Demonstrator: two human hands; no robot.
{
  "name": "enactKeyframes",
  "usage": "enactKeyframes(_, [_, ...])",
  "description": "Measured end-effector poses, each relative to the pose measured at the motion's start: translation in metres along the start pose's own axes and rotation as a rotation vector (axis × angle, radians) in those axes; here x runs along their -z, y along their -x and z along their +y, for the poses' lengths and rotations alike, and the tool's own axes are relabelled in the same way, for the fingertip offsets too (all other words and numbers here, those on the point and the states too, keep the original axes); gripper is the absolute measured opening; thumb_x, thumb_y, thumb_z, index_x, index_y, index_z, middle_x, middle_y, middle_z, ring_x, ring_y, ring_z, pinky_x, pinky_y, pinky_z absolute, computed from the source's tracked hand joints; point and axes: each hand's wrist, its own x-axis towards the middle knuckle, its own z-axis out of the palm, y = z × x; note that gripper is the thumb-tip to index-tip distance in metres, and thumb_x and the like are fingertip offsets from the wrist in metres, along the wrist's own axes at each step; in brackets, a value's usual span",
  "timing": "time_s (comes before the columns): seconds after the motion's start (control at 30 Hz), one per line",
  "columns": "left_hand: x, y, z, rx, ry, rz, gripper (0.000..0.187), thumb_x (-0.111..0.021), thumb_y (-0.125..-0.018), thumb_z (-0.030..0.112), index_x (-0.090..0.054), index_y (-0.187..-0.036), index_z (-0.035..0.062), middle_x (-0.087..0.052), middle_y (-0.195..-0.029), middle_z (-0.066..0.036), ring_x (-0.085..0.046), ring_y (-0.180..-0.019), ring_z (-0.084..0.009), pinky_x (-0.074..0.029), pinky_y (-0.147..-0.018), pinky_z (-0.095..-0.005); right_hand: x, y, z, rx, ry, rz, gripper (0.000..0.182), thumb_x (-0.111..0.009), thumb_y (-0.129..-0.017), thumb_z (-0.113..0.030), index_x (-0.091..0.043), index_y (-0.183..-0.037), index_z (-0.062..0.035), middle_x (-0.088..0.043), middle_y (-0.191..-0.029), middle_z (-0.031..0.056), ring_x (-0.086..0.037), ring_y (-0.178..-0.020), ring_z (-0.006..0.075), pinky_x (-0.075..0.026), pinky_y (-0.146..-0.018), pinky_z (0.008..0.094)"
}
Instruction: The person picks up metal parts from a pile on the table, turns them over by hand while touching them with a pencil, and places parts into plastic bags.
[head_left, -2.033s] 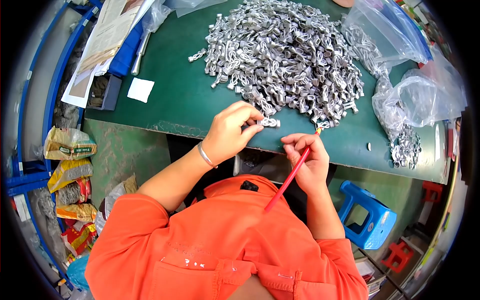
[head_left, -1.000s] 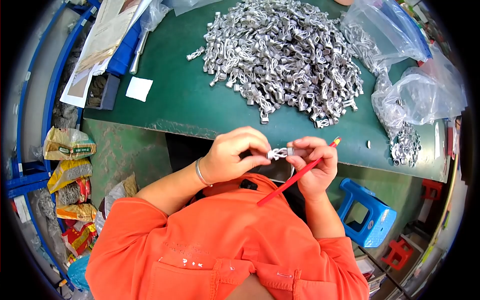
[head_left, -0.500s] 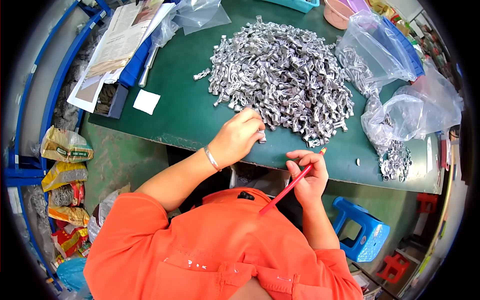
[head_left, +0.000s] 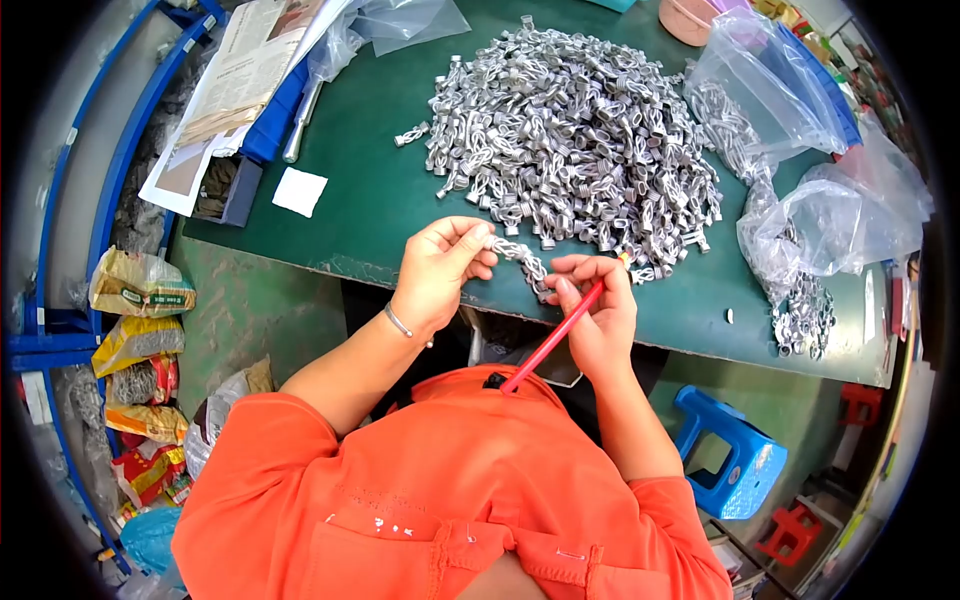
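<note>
Between my hands, just over the table's near edge, is a silver twisted metal piece. My left hand pinches its left end between thumb and fingers. The fingertips of my right hand are at its right end; whether they grip it is partly hidden. That same hand is closed around a long thin red stick with a yellow tip, slanting down toward the orange shirt. Beyond both hands rises a large pile of similar silver metal pieces.
On the green table lie a white paper square and, at left, newspapers over a blue bin. Clear plastic bags with metal parts are at right. Below the right edge stands a blue stool.
My left hand has drawn back from the pile's edge and now has a metal piece in it. The right hand, with the red stick, has moved left and up to meet that piece.
</note>
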Motion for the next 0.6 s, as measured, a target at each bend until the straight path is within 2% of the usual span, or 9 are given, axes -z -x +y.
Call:
enactKeyframes(0.1, [-0.005,0.007,0.001,0.183,0.231,-0.082,0.014,-0.056,-0.091,0.014,-0.058,-0.094,0.0006,-0.061,-0.078,-0.003,-0.060,-0.067,-0.0087,-0.052,-0.062,-0.0224,-0.004,-0.002,-0.003,-0.051,-0.061,0.007,0.016,-0.055,-0.087,0.003,-0.043,-0.096,-0.0026,-0.057,-0.103,0.0125,-0.060,-0.083,0.0136,-0.051,-0.066,0.0236])
enactKeyframes(0.2, [-0.012,0.016,0.001,0.229,0.241,-0.114,0.014,-0.056,-0.092,0.014,-0.058,-0.094,0.0011,-0.062,-0.076,-0.003,-0.060,-0.065,-0.0087,-0.052,-0.061,-0.0222,-0.003,0.000,-0.005,-0.105,-0.157,0.016,0.017,-0.057,-0.087,0.002,-0.043,-0.096,-0.0037,-0.058,-0.099,0.0138,-0.061,-0.080,0.0150,-0.052,-0.062,0.0236])
enactKeyframes(0.27, [-0.013,0.023,-0.001,0.207,0.225,-0.156,0.014,-0.054,-0.092,0.014,-0.058,-0.095,0.0001,-0.063,-0.081,-0.005,-0.060,-0.069,-0.0100,-0.052,-0.064,-0.0235,0.004,0.002,-0.003,-0.136,-0.330,-0.088,0.019,-0.059,-0.084,0.005,-0.045,-0.094,-0.0035,-0.060,-0.096,0.0133,-0.062,-0.083,0.0137,-0.051,-0.059,0.0207])
enactKeyframes(0.33, [-0.016,0.027,-0.002,0.048,0.239,-0.239,0.016,-0.056,-0.091,0.012,-0.058,-0.099,-0.0024,-0.064,-0.087,-0.007,-0.061,-0.074,-0.0114,-0.053,-0.067,-0.0246,0.007,0.003,-0.001,-0.163,-0.389,-0.093,0.021,-0.060,-0.082,0.008,-0.045,-0.091,-0.0037,-0.061,-0.094,0.0152,-0.062,-0.084,0.0156,-0.053,-0.060,0.0223])
enactKeyframes(0.47, [-0.022,0.037,0.005,-0.043,0.148,-0.325,0.015,-0.055,-0.091,0.005,-0.059,-0.102,-0.0033,-0.064,-0.091,-0.008,-0.061,-0.081,-0.0125,-0.052,-0.073,-0.0257,0.012,0.010,0.003,-0.065,-0.403,-0.092,0.026,-0.061,-0.078,0.013,-0.043,-0.088,-0.0032,-0.059,-0.096,0.0178,-0.062,-0.085,0.0197,-0.056,-0.070,0.0285])
enactKeyframes(0.5, [-0.020,0.037,0.004,-0.070,0.101,-0.364,0.016,-0.057,-0.087,-0.002,-0.059,-0.102,-0.0039,-0.061,-0.097,-0.009,-0.061,-0.088,-0.0145,-0.051,-0.078,-0.0270,0.013,0.012,0.004,0.028,-0.346,-0.081,0.028,-0.061,-0.077,0.014,-0.042,-0.089,-0.0031,-0.058,-0.098,0.0182,-0.062,-0.085,0.0200,-0.056,-0.070,0.0285])
enactKeyframes(0.53, [-0.020,0.037,0.002,-0.065,0.103,-0.365,0.016,-0.057,-0.087,-0.002,-0.059,-0.102,-0.0039,-0.061,-0.097,-0.009,-0.061,-0.088,-0.0145,-0.051,-0.078,-0.0270,0.015,0.014,0.005,0.120,-0.287,-0.070,0.031,-0.062,-0.076,0.014,-0.042,-0.090,-0.0031,-0.057,-0.100,0.0185,-0.062,-0.085,0.0204,-0.056,-0.071,0.0286])
enactKeyframes(0.6, [-0.020,0.037,-0.004,-0.298,0.015,-0.408,0.020,-0.061,-0.080,-0.010,-0.059,-0.099,-0.0049,-0.058,-0.103,-0.013,-0.059,-0.092,-0.0178,-0.051,-0.079,-0.0296,0.016,0.018,0.005,0.159,-0.247,-0.050,0.036,-0.063,-0.073,0.016,-0.040,-0.093,-0.0034,-0.055,-0.103,0.0190,-0.062,-0.085,0.0210,-0.056,-0.071,0.0285])
